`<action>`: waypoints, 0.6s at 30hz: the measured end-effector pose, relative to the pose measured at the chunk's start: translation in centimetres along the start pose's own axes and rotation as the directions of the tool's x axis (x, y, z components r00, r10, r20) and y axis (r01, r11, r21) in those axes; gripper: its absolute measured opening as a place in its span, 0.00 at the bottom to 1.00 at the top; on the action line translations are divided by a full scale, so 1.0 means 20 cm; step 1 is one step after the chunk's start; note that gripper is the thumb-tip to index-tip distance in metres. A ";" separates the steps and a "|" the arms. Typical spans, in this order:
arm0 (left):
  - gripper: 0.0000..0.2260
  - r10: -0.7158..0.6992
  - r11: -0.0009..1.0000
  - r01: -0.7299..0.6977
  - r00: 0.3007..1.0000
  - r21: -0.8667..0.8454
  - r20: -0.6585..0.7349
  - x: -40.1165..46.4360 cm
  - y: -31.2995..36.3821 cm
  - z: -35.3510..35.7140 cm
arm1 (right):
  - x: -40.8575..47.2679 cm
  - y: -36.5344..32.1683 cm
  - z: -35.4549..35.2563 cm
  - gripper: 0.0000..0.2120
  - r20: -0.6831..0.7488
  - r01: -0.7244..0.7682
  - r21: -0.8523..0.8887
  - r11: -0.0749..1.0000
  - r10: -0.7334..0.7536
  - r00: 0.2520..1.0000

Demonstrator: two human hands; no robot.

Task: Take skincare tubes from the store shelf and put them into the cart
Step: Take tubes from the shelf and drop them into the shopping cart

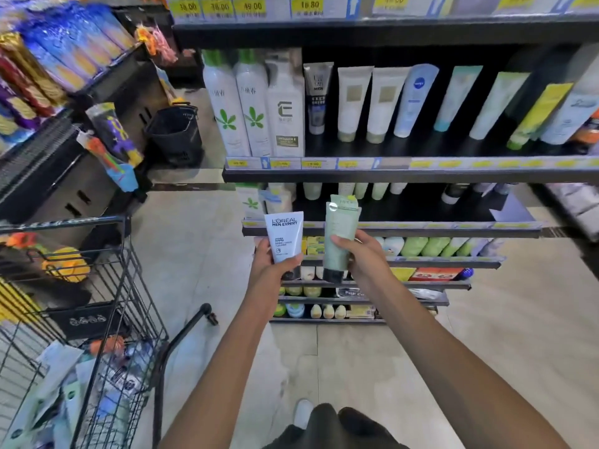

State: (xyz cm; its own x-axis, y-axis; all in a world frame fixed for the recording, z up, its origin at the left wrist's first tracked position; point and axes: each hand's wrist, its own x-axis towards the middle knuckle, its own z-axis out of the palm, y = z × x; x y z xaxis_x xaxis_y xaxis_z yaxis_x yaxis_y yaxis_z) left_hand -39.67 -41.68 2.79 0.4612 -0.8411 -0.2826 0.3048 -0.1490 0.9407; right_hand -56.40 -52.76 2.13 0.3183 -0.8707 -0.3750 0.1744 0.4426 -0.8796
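White tube [284, 236] L, green tube [340, 238] R (black caps).

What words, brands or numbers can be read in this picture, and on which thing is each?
"L'OREAL MEN EXPERT": white tube in the left hand.
"MEN": grey tube on the shelf.
"49.00": yellow price tag on the top rail.
Green tube in the right hand: print too blurred.

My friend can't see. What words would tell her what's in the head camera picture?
A person stands at a store shelf holding two skincare tubes upright: a white tube in the left hand and a pale green tube in the right hand. A wire shopping cart with items inside stands to their left.
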 end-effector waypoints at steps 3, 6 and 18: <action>0.24 -0.023 1.000 0.023 1.000 -0.006 -0.002 0.05 -0.03 -0.01 | 0.14 0.04 0.03 0.18 -0.013 0.000 -0.080 0.997 -0.001 1.000; 0.23 -0.047 0.998 0.047 0.999 -0.037 -0.005 0.08 -0.05 -0.02 | 0.30 0.04 0.08 0.21 -0.040 0.009 -0.090 0.996 -0.013 0.999; 0.21 -0.101 0.994 0.100 0.994 -0.033 -0.031 0.19 -0.12 -0.05 | 0.74 -0.04 0.21 0.20 -0.063 0.071 -0.134 0.988 -0.080 0.995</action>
State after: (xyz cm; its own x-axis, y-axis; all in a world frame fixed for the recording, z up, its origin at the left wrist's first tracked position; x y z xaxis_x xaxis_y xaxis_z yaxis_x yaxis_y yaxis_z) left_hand -37.90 -44.10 -0.82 0.4537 -0.8050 -0.3822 0.3771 -0.2152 0.9008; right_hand -47.95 -65.04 -1.45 0.2443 -0.9149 -0.3214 0.0696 0.3472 -0.9352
